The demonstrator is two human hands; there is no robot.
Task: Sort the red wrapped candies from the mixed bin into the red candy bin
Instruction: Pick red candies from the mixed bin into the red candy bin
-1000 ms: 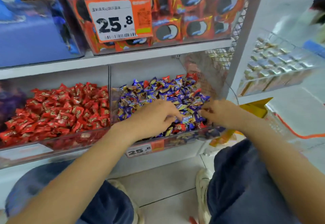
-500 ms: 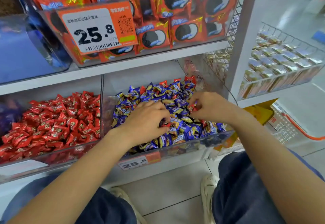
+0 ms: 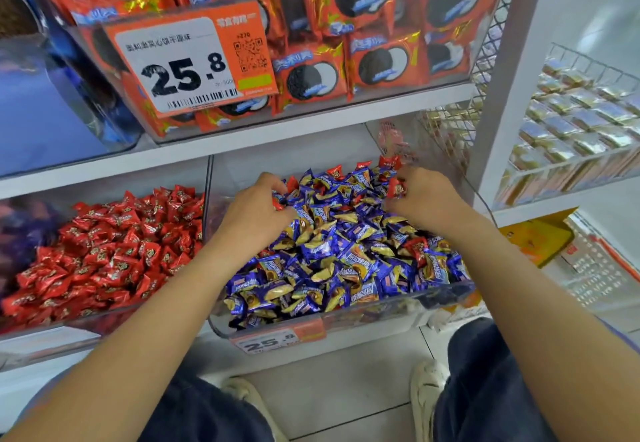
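Observation:
The clear mixed bin on the low shelf holds mostly blue-and-gold wrapped candies with a few red ones among them. My left hand is curled over the pile at its left middle, with a red wrapped candy at its fingertips. My right hand is at the bin's back right and pinches another red candy. More red candies lie along the back of the pile. The red candy bin, full of red wrapped candies, stands directly left.
Above is a shelf with a clear bin of orange-red cookie packs and a 25.8 price tag. A white upright post and a wire basket of gold packets stand to the right. My knees and shoes are below.
Both hands moved from the front of the mixed pile toward its back. My right hand picked up a red candy; the camera came closer.

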